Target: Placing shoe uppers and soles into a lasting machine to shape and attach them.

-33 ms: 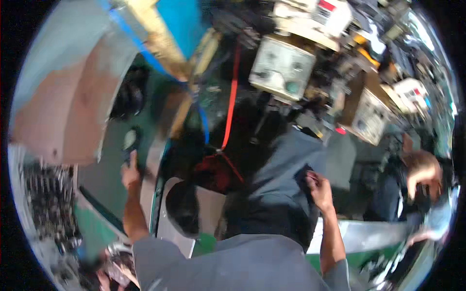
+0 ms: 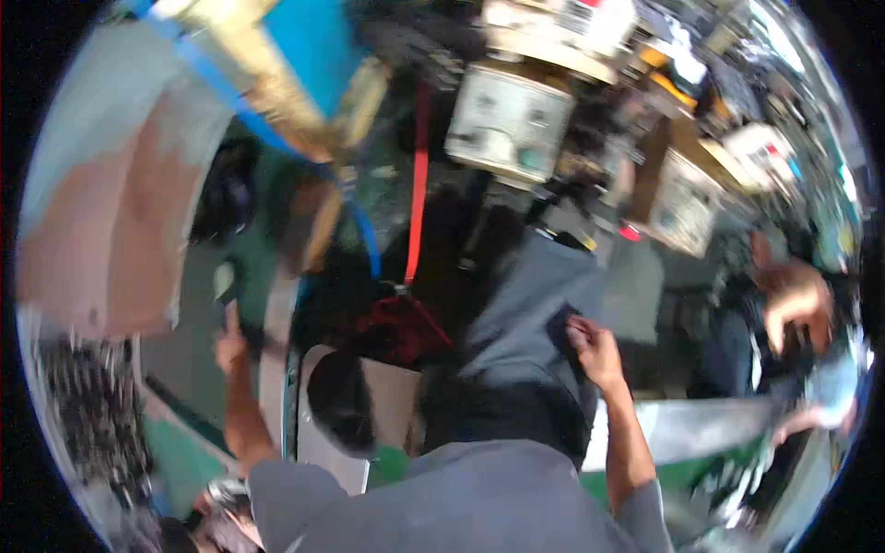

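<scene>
Small blurred tool, dark handle, pale rounded end (image 2: 224, 279): sits at left over flat dark grey-green surface (image 2: 189, 373), clamped in left hand (image 2: 230, 350), index finger along handle. Hands well apart. Right hand (image 2: 597, 358), fingers curled, beside grey-trousered leg (image 2: 530, 300); can't tell if gripping anything. Left of tool: curved grey and pinkish-brown panel (image 2: 111, 240). Ahead: flat red strap (image 2: 418, 194), white square-faced box (image 2: 507, 115).

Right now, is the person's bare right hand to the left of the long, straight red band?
No, the bare right hand lies to the right of the long, straight red band in the head view.
</scene>
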`<state>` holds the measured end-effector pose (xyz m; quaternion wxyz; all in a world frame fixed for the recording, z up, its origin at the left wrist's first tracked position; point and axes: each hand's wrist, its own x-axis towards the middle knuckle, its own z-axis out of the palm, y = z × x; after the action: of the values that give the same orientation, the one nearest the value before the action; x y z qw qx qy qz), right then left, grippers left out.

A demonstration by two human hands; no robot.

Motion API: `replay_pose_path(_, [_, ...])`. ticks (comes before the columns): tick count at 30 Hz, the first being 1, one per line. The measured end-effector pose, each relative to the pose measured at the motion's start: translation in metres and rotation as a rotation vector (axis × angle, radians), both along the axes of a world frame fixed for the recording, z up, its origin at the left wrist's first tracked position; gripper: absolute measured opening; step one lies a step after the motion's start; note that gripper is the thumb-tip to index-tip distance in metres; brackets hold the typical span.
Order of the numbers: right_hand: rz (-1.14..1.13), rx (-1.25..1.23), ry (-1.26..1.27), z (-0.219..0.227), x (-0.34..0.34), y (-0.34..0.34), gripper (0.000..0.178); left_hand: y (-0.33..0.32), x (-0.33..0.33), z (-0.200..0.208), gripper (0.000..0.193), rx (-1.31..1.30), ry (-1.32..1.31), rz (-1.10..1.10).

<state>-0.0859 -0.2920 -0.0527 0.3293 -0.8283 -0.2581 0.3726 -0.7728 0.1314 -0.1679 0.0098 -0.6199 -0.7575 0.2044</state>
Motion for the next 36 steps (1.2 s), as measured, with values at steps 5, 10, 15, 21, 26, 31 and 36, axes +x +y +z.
replay_pose_path(5, [-0.045, 0.166, -0.050, 0.020, -0.005, -0.030, 0.037, 0.085, -0.011, 0.022, 0.050, -0.082, -0.458, -0.539])
replay_pose_path(10, [-0.263, 0.239, -0.254, -0.012, -0.012, -0.099, 0.033, 0.103, 0.163, -0.040, 0.043, 0.176, -0.248, -0.516])
replay_pose_path(15, [-0.599, -0.076, -0.459, -0.083, -0.027, -0.267, 0.029, -0.006, 0.397, -0.072, 0.039, 0.032, -1.142, -0.839])
replay_pose_path(21, [-0.935, -0.688, -0.945, -0.095, -0.102, -0.537, 0.063, -0.185, 0.588, -0.004, 0.036, -0.386, -1.634, -0.710])
replay_pose_path(26, [-1.237, -1.172, -0.462, -0.106, -0.149, -0.682, 0.094, -0.232, 0.615, 0.032, 0.036, -0.506, -1.480, -1.113])
replay_pose_path(31, [-1.194, -0.860, 0.053, -0.127, -0.168, -0.732, 0.114, -0.251, 0.624, 0.043, 0.034, -0.523, -1.301, -1.171])
replay_pose_path(36, [-1.511, -0.524, -0.056, -0.161, -0.223, -0.643, 0.102, -0.307, 0.640, 0.045, 0.031, -0.595, -1.337, -1.173])
